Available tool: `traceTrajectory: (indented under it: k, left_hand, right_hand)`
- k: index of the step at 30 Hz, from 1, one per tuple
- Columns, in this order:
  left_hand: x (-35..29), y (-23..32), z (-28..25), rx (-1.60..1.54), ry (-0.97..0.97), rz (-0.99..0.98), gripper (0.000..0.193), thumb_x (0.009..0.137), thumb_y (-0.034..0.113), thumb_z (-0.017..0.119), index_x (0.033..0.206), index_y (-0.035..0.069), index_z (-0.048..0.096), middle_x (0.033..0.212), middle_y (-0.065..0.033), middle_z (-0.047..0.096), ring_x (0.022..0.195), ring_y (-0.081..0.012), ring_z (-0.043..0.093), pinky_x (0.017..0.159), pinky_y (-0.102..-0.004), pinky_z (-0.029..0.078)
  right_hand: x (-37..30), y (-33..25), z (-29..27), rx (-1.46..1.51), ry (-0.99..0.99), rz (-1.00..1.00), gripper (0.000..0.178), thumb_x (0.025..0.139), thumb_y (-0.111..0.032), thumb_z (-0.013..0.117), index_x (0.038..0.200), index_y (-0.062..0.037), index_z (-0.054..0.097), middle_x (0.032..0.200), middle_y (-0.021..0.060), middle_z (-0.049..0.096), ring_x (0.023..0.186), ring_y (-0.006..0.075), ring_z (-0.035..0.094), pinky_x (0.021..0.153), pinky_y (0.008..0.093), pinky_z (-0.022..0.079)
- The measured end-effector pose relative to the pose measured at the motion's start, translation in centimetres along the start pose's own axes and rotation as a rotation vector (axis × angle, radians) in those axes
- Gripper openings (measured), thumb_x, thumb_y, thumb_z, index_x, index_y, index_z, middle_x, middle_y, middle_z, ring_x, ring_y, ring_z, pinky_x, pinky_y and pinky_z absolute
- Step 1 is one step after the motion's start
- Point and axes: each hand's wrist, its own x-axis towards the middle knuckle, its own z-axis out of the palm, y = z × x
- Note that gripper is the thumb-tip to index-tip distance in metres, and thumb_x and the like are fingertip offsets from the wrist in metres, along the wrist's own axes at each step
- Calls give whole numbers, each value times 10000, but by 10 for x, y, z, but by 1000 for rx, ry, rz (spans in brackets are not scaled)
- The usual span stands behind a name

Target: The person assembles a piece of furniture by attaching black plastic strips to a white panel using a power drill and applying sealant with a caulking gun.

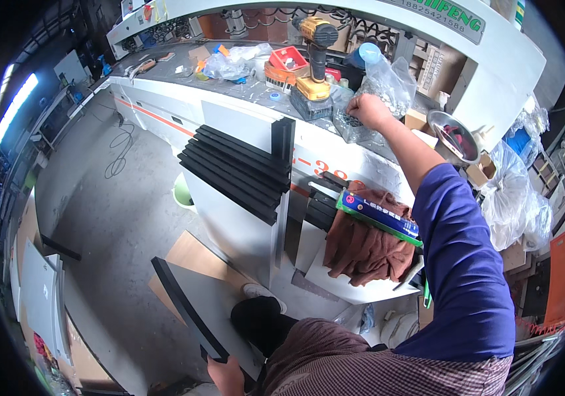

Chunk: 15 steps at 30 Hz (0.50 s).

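At the bottom, my left hand is closed around the near end of a pale grey panel with a thick black edge strip. The panel leans beside my leg. My right arm stretches out to the machine's ledge. There my right hand has its fingers curled down into a clear plastic bag of small dark pieces, too small to name. What its fingertips hold is hidden. Left of that hand, a yellow and black cordless drill stands upright on its battery. Another clear bag sits just behind the hand.
Black strips lie stacked on white panels in front of the machine. A brown cloth carries a long blue and green box. The ledge also holds a red tray and a metal bowl. A pale green bucket stands behind the panels.
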Motion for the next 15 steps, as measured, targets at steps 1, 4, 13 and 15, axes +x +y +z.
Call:
traceTrajectory:
  k: [1, 4, 13, 15]
  left_hand:
    - [1, 0, 1, 14, -5, -101, 608, 742, 47, 618, 1302, -121, 448, 1126, -254, 625, 1008, -367, 628, 909, -392, 479]
    - [3, 0, 0, 68, -29, -250, 594, 748, 63, 611, 1295, -114, 458, 1114, -249, 633, 994, -368, 633, 903, -402, 482]
    - [-4, 3, -4, 81, -76, 11, 538, 792, 140, 727, 1250, -62, 532, 1109, -251, 652, 1028, -398, 621, 887, -446, 483]
    - [-4, 4, -6, 56, -141, -41, 591, 791, 132, 718, 1295, -82, 498, 1167, -281, 627, 1088, -423, 597, 931, -450, 463]
  right_hand:
    - [3, -1, 3, -20, -10, 66, 143, 817, -199, 686, 934, -167, 762, 969, 114, 722, 920, 294, 690, 814, 393, 549]
    - [8, -8, 10, -22, 39, 270, 155, 794, -190, 715, 924, -122, 766, 928, 122, 726, 875, 288, 695, 816, 380, 543]
    - [18, -23, 16, -134, -78, 299, 238, 792, -284, 759, 987, -150, 736, 1061, 104, 709, 1016, 289, 674, 851, 406, 545]
    - [18, -20, 15, -134, -72, 259, 218, 794, -263, 745, 968, -132, 731, 1022, 112, 710, 990, 293, 675, 837, 406, 543]
